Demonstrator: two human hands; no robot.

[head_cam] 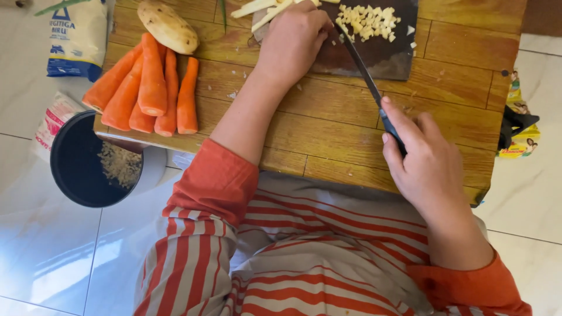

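My left hand (294,36) presses down on pale potato strips (260,8) lying on a dark cutting board (380,58) at the far edge of a low wooden table (328,123). My right hand (424,161) grips the dark handle of a knife (366,73), its blade angled up toward the left hand's fingers. A heap of small diced potato pieces (367,22) lies on the board to the right of the blade. Both sleeves are orange.
Several peeled carrots (146,90) and a whole potato (168,26) lie at the table's left end. A black pot (88,164) with grains stands on the white tiled floor beside a white and blue bag (76,38). Yellow packets (518,129) lie right.
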